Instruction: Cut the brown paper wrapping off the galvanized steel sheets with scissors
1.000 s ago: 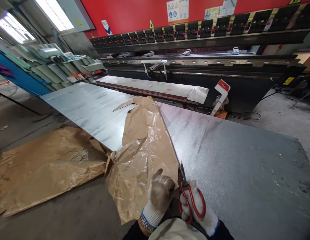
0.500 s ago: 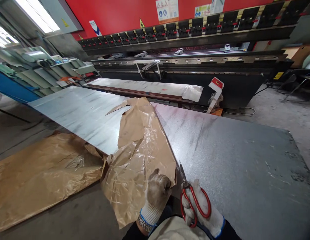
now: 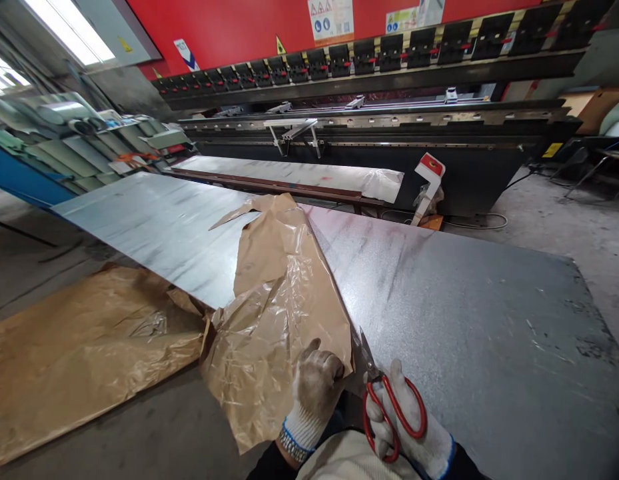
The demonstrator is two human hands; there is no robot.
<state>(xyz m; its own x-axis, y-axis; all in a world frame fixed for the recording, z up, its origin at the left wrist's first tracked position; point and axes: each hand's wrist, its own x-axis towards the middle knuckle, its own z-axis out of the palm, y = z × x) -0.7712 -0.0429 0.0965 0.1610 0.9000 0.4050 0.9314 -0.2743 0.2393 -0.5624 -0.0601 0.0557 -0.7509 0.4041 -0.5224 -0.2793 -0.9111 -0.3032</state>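
Crumpled brown paper (image 3: pixel 284 287) with a shiny film lies over the middle of a long grey metal sheet (image 3: pixel 464 320) and hangs past its near edge. My left hand (image 3: pixel 316 380), in a dirty white glove, is closed on the paper's lower right edge. Red-handled scissors (image 3: pixel 372 363) are in my gloved right hand (image 3: pixel 404 417), blades pointing up and away over the sheet, just right of the paper. The blades look closed or nearly so.
Another large piece of brown paper (image 3: pixel 89 360) lies at the left, below the sheet. Beyond the sheet stands a red and black machine (image 3: pixel 369 147), with a white and red pedestal (image 3: pixel 429 183) before it. Rolls (image 3: pixel 84 153) are stacked at the back left.
The right hand and the scissors have shifted slightly right and down. The left hand keeps its hold on the paper. The whole view has moved a little.
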